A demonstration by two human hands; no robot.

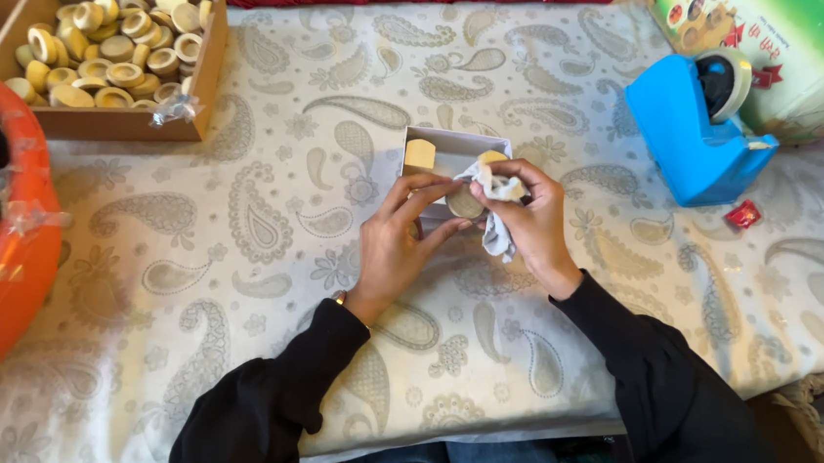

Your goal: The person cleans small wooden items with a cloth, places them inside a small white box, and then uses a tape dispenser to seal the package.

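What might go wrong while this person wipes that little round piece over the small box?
The round wooden piece is pinched only by the fingertips of the left hand while the right hand rubs it with a white cloth; it might slip and drop into the small white box or roll away. The dangling cloth could also snag on the box's rim and tip it.

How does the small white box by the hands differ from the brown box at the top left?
The small white box holds only a couple of wooden discs; the brown box is heaped with them. The white one is smaller and sits right behind both hands; the brown one is larger and lies untouched, far from them. Both are open-topped and rest on the paisley cloth.
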